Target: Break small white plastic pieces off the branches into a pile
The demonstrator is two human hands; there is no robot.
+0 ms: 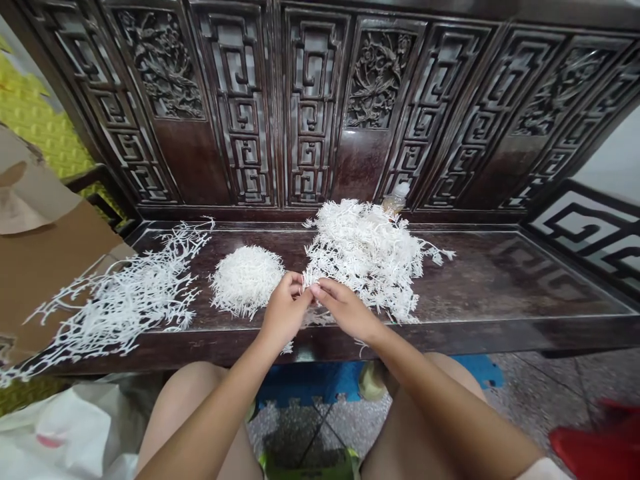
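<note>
My left hand (289, 303) and my right hand (345, 303) meet over the front of a dark wooden bench (475, 287). Between their pinched fingertips is a small white branched piece (311, 275). Right behind my right hand lies a large heap of white leafy sprigs (367, 250). A rounder, denser pile of short white pieces (247, 277) sits to the left of my left hand. Farther left, bare white branching stems (135, 300) are heaped across the bench end and over its front edge.
A small capped bottle (397, 198) stands behind the large heap, by the carved backrest (313, 107). Cardboard (45, 273) is at the left, with a white bag (75, 427) below. Something red (595, 447) lies at the lower right.
</note>
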